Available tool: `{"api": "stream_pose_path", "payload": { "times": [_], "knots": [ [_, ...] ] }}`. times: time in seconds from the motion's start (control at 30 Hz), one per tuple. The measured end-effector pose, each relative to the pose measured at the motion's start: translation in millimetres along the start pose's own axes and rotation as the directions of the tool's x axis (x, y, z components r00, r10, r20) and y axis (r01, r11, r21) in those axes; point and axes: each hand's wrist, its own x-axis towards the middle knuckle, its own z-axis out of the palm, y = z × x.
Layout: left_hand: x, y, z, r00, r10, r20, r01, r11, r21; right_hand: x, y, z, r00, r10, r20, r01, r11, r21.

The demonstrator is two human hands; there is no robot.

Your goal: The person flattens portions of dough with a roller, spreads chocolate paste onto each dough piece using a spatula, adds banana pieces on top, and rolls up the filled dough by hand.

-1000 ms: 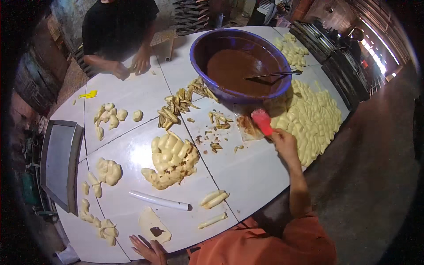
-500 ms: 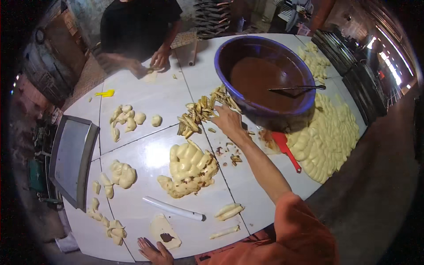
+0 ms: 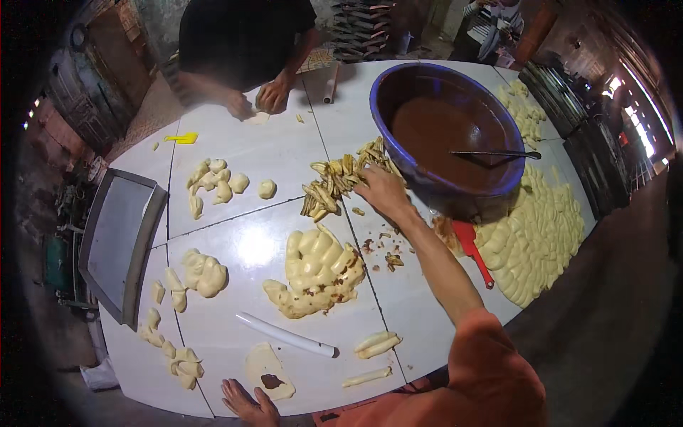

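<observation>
My right hand (image 3: 388, 191) reaches across to a pile of yellow-brown strips (image 3: 329, 181) that look like sliced banana. Its thumb and fingers are apart at the pile's right part; no strip shows clearly between them. Near the front edge, my left hand (image 3: 249, 404) lies open, fingers spread, beside a flat dough sheet (image 3: 262, 361). A dark brown dab of filling (image 3: 271, 381) sits on that sheet. Behind the sheet lies a white rolling tube (image 3: 284, 334). Rolled dough pieces (image 3: 377, 345) rest to its right.
A large blue basin (image 3: 388, 135) of brown liquid holds a spoon (image 3: 494, 154). Beside it are a red scraper (image 3: 471, 245) and many dough lumps (image 3: 533, 235). Dough mounds (image 3: 320, 267) lie mid-table. A metal tray (image 3: 117, 242) stands left. Across the table, another person's hands (image 3: 274, 96) work dough.
The view has shifted a little, so the table appears moved rightward. My right hand stays at the strips, its fingers slightly farther into the pile. My left hand stays put.
</observation>
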Motion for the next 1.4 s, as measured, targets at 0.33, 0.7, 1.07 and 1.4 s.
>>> {"api": "stream_pose_path", "payload": {
  "times": [0.33,0.7,1.07,1.4],
  "knots": [
    [-0.6,-22.2,17.3,0.999,-0.045,0.007,0.045,0.998,0.044,7.0,20.5,-24.7,0.820,0.411,0.398,-0.564,0.460,0.686],
    [1.4,-25.5,14.7,0.999,0.047,-0.017,-0.049,0.995,-0.084,-98.9,-147.3,-67.1,0.773,0.324,0.546,-0.585,0.696,0.416],
    [23.0,-66.5,-8.3,0.839,0.544,0.031,-0.466,0.745,-0.477,-257.7,-315.9,5.0,0.794,-0.258,0.551,-0.010,0.900,0.436],
    [62.6,-62.6,-18.7,0.645,0.764,-0.039,-0.660,0.530,-0.533,-278.6,-327.9,17.8,0.865,-0.227,0.447,0.054,0.928,0.368]
  ]
}}
